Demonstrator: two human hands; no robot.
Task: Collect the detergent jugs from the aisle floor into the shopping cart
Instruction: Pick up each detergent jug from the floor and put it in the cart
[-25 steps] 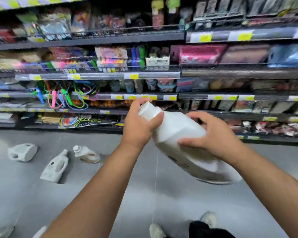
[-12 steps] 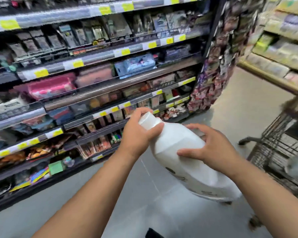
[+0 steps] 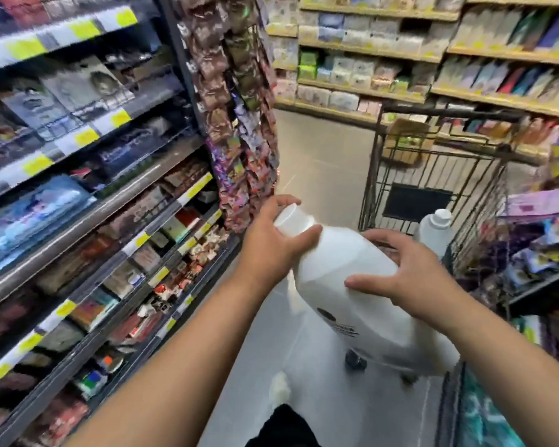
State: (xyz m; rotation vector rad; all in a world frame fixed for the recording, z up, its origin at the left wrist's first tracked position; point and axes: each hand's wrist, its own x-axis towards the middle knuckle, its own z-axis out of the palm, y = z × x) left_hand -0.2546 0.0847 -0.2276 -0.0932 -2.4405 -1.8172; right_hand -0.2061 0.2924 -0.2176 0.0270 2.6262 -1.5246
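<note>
Nearest, a white shoe point(image 3: 279, 389) stands on the grey floor point(image 3: 323, 162). Above it a white detergent jug point(image 3: 346, 285) is held tilted in the air, cap up and to the left. The left hand point(image 3: 271, 243) grasps its neck below the cap; the right hand point(image 3: 410, 279) clasps its shoulder. Packed shelves point(image 3: 78, 195) line the left side. Just beyond the jug on the right stands the shopping cart point(image 3: 433, 169), with a second jug point(image 3: 433, 233) inside. A rack of hanging packets point(image 3: 236, 124) juts out left of the cart. Far shelves point(image 3: 433, 56) close the aisle.

Bright, even store light; the white detergent jug point(image 3: 352, 285) nearly blows out, motion blur smears the shelves point(image 3: 88, 217), and the edges bow with wide-angle distortion.
</note>
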